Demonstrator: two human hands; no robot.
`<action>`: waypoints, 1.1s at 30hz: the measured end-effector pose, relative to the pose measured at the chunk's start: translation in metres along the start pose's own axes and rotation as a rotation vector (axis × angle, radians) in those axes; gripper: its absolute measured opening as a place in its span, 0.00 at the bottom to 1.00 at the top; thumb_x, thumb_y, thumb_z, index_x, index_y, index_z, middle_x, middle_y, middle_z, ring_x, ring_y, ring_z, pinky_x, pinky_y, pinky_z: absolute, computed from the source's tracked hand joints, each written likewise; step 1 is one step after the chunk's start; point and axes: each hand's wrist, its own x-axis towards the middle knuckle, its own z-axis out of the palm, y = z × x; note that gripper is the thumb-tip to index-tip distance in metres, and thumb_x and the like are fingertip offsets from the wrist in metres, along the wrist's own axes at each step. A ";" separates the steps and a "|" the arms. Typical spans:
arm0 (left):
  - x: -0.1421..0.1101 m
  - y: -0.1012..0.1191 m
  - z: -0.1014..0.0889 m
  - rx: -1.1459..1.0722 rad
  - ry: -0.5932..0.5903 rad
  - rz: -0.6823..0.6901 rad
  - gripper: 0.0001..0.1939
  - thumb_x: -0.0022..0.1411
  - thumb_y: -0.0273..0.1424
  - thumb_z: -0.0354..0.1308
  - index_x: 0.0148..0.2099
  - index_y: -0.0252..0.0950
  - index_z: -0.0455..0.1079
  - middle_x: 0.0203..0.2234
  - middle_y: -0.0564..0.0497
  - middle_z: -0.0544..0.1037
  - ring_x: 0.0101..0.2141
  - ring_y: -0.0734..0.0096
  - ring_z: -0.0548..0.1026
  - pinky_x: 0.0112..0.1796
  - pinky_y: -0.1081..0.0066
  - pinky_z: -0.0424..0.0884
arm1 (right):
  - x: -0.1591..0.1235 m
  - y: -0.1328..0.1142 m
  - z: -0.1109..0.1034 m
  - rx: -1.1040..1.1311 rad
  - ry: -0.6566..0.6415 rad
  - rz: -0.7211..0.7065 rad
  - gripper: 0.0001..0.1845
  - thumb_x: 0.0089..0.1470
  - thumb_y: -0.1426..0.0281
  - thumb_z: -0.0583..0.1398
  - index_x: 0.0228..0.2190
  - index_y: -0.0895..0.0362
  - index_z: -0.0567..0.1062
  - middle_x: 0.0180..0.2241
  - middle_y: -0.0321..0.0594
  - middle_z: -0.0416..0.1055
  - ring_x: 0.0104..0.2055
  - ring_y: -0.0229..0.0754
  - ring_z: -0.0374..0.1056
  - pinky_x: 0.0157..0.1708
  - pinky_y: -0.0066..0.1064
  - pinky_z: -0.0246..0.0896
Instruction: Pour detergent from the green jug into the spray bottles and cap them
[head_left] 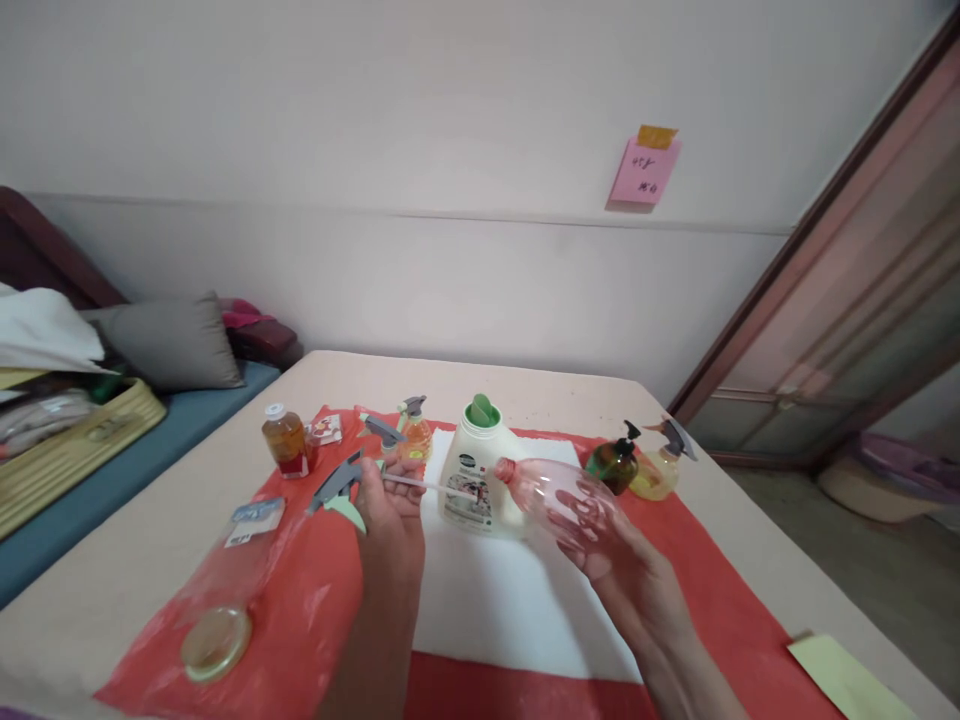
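My left hand (391, 505) is closed around a grey and green spray nozzle (341, 485), whose thin dip tube (435, 487) points right toward the other hand. In my right hand (626, 560) lies a clear pink bottle (562, 490), tilted on its side with its uncapped neck facing left. The tube's end is apart from the bottle's mouth. Behind both hands stands a large cream jug (469, 470) with a green spout in its open top. It rests on a white cloth (495, 600); the bottle hides part of its right side.
Spray bottles (416, 435) stand behind on the left. A dark pump bottle (615, 460) and a yellow spray bottle (660, 470) are at right. An amber bottle (286, 440), a round lid (216, 643) and a plastic packet (255, 525) lie left, on or beside red sheeting (300, 620).
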 end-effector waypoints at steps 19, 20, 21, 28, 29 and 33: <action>-0.050 -0.034 0.007 0.249 -0.237 -0.056 0.24 0.60 0.53 0.57 0.40 0.35 0.72 0.33 0.47 0.80 0.36 0.66 0.78 0.37 0.69 0.72 | -0.031 0.030 0.011 -0.077 -0.106 -0.081 0.36 0.35 0.62 0.73 0.48 0.45 0.71 0.56 0.42 0.67 0.52 0.53 0.68 0.47 0.44 0.65; -0.053 -0.036 0.007 0.233 -0.269 -0.093 0.25 0.59 0.54 0.57 0.40 0.36 0.73 0.34 0.46 0.80 0.37 0.65 0.79 0.38 0.68 0.72 | -0.033 0.033 0.013 -0.073 -0.113 -0.099 0.37 0.34 0.61 0.73 0.49 0.44 0.71 0.56 0.42 0.67 0.53 0.54 0.67 0.48 0.45 0.64; -0.056 -0.037 0.008 0.206 -0.298 -0.124 0.25 0.59 0.54 0.58 0.40 0.36 0.73 0.35 0.46 0.81 0.38 0.64 0.79 0.39 0.67 0.72 | -0.035 0.035 0.015 -0.072 -0.116 -0.119 0.38 0.34 0.61 0.74 0.49 0.43 0.70 0.57 0.41 0.66 0.55 0.55 0.66 0.50 0.46 0.64; -0.062 -0.038 0.011 0.165 -0.359 -0.167 0.20 0.60 0.50 0.60 0.38 0.37 0.74 0.35 0.48 0.81 0.39 0.63 0.79 0.41 0.66 0.73 | -0.044 0.034 0.020 -0.141 -0.105 -0.267 0.38 0.34 0.63 0.74 0.48 0.42 0.68 0.57 0.40 0.65 0.58 0.55 0.63 0.55 0.49 0.61; -0.062 -0.039 0.011 0.181 -0.363 -0.162 0.19 0.60 0.49 0.59 0.38 0.37 0.75 0.36 0.47 0.82 0.39 0.63 0.79 0.41 0.66 0.73 | -0.044 0.034 0.019 -0.150 -0.103 -0.277 0.38 0.34 0.63 0.74 0.48 0.43 0.69 0.57 0.40 0.66 0.58 0.54 0.64 0.54 0.49 0.61; -0.061 -0.042 0.009 0.242 -0.355 -0.144 0.19 0.59 0.48 0.59 0.38 0.36 0.75 0.37 0.47 0.82 0.39 0.62 0.79 0.42 0.65 0.73 | -0.039 0.040 0.015 -0.140 -0.071 -0.180 0.35 0.37 0.59 0.73 0.47 0.45 0.68 0.53 0.42 0.69 0.52 0.52 0.69 0.48 0.45 0.67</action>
